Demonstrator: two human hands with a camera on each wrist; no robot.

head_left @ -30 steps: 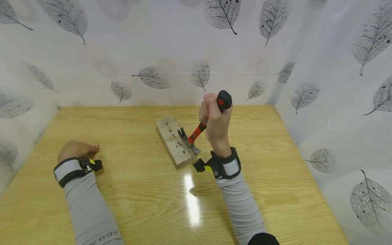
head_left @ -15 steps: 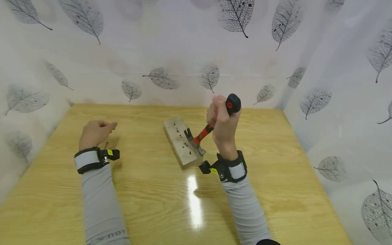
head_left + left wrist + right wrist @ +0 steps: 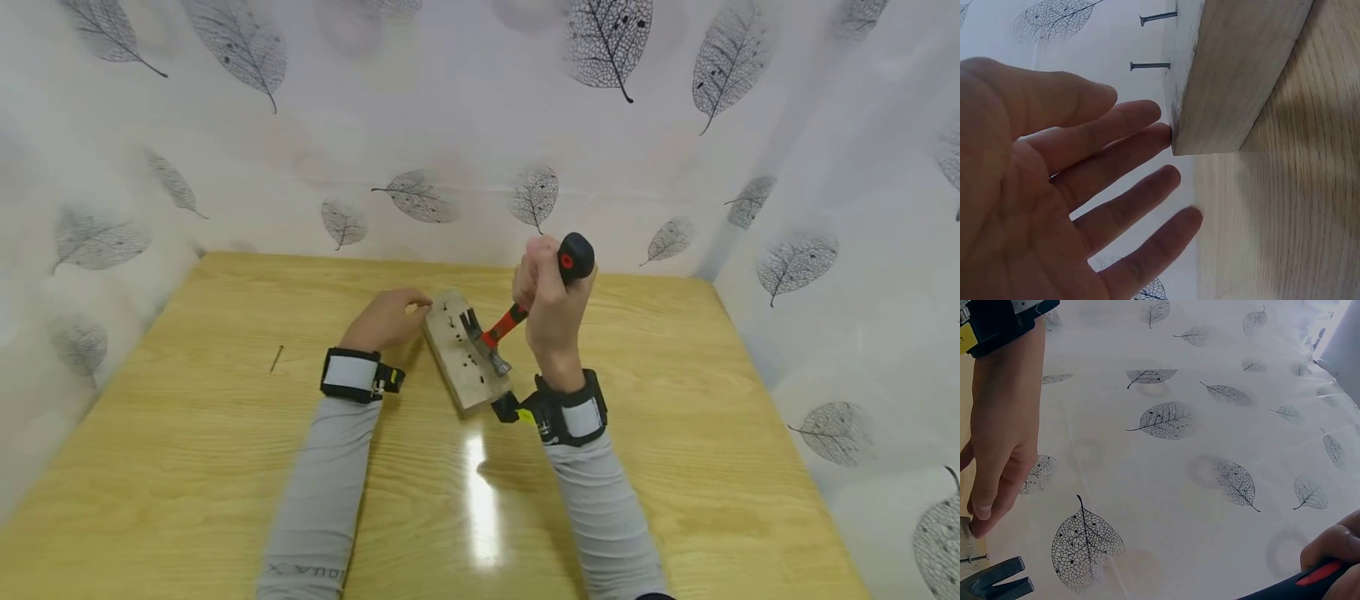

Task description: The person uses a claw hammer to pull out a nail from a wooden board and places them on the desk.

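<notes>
Your right hand (image 3: 553, 312) gripped the hammer (image 3: 506, 326); your left hand (image 3: 384, 322), fingers loosely extended and empty, was at the wooden block (image 3: 465, 383) between them.

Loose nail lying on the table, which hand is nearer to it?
Left. The left hand is to the right of the nail, by the far end of the wooden block; the right hand grips the hammer, farther to the right.

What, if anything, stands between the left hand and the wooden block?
Nothing visible: the left hand has its fingertips at the far end of the wooden block, touching or nearly so. Nails project from its top, not in between; the hammer is over its right side.
</notes>
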